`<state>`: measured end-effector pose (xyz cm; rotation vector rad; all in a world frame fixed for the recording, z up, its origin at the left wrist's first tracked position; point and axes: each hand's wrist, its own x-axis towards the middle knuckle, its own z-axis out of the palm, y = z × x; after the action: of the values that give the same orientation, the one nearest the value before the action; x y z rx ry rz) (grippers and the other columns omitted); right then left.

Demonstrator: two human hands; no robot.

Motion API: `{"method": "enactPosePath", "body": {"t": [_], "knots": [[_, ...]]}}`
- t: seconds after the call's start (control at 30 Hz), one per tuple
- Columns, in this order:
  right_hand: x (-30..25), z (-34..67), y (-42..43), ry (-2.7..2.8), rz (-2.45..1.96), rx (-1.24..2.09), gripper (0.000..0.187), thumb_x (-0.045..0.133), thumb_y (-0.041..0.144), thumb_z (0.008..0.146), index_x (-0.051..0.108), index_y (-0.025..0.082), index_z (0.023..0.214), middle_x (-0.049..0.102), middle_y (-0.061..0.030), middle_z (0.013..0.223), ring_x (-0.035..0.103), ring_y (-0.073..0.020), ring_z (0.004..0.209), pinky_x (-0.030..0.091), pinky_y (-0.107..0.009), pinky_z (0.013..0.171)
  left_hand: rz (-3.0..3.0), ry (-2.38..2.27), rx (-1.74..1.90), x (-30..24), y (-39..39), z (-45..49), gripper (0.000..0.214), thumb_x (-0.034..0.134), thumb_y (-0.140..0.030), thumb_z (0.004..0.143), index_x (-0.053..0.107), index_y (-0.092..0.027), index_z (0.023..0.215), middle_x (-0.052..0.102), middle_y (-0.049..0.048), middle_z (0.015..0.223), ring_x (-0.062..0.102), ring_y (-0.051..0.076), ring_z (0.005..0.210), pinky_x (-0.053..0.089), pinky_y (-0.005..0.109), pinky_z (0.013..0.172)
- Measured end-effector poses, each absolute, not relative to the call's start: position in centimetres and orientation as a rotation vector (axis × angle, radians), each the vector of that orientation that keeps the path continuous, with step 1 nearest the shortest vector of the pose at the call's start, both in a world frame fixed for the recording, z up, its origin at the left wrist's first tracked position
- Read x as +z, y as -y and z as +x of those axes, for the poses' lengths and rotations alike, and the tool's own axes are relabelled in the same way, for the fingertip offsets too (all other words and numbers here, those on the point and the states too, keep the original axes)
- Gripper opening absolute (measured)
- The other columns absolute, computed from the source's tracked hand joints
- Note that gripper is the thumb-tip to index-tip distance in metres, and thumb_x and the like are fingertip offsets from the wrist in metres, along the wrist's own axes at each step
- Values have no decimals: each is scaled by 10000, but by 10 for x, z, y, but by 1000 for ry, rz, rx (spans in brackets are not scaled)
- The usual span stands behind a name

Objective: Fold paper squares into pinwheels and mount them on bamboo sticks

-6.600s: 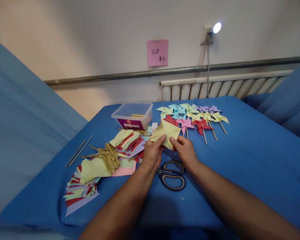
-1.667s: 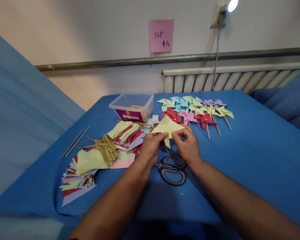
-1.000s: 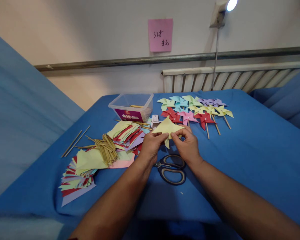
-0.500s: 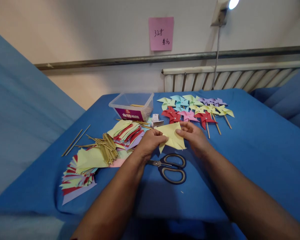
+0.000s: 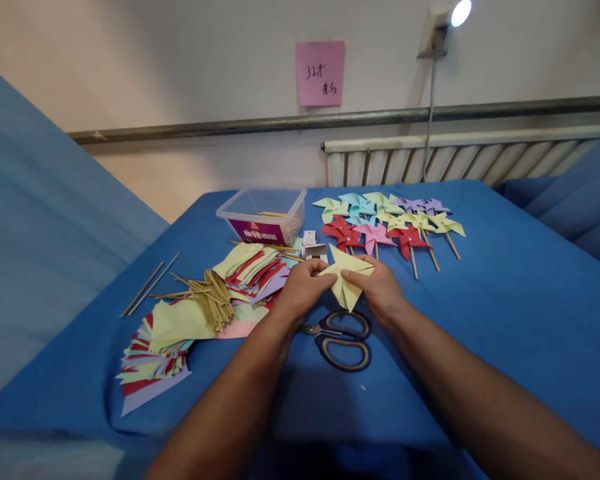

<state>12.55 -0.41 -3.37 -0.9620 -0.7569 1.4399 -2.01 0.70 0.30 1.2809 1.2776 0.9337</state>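
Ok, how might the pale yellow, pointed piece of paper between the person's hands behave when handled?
Probably light: the pale yellow, pointed paper looks thin. Likely flexible, since it looks bent between left hand and right hand. Its narrow tips might crease easily.

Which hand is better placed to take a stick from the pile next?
Probably the left hand: it is nearer the stick pile than the right hand, though both hold the yellow paper.

Pale wall (image 5: 205, 67), metal pipe (image 5: 255, 125) above a white radiator (image 5: 445, 160)
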Motion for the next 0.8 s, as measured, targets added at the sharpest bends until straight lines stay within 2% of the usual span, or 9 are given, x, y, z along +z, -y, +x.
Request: {"method": "enactPosePath", "body": {"t": [0.17,0.37,0.5,0.6,0.7,0.8], "knots": [[-38,116,4,537,-903,1333,385,826,272,578,623,181,892,710,-1,783,644,-162,624,520,-297,610,864,-993,999,-11,-3,-7,276,736,-244,612,666,-125,851,683,49,755,621,158,659,484,274,652],[-39,110,7,563,-889,1350,365,815,282,595,618,184,887,702,6,764,625,-147,592,515,-288,587,736,-966,1073,-23,-2,-2,347,766,-162,580,706,-100,916,726,79,783,664,181,681,512,289,703],[-42,109,8,627,-908,1343,382,793,309,627,607,193,940,701,-5,806,635,-162,630,529,-315,626,719,-995,1109,-23,-3,-2,336,761,-143,578,713,-86,907,734,92,792,678,198,685,524,299,700],[-42,115,7,777,-922,1218,473,744,320,689,567,225,1117,691,-41,978,658,-198,793,538,-356,718,668,-999,1159,-16,-4,-5,353,746,-112,577,711,-82,927,742,104,832,685,205,717,533,294,699],[-40,124,8,1039,-933,944,592,674,278,743,471,288,1300,559,-80,1296,592,-243,1087,507,-416,868,604,-960,1181,-7,-7,-10,337,727,-99,594,713,-70,930,745,120,869,690,217,750,545,299,707],[-35,131,11,1345,-966,653,503,635,225,750,541,309,1237,368,-60,1471,439,-279,1293,429,-480,997,551,-932,1188,-2,-10,-16,306,709,-85,610,717,-64,915,747,119,859,693,217,753,550,301,722]]}}
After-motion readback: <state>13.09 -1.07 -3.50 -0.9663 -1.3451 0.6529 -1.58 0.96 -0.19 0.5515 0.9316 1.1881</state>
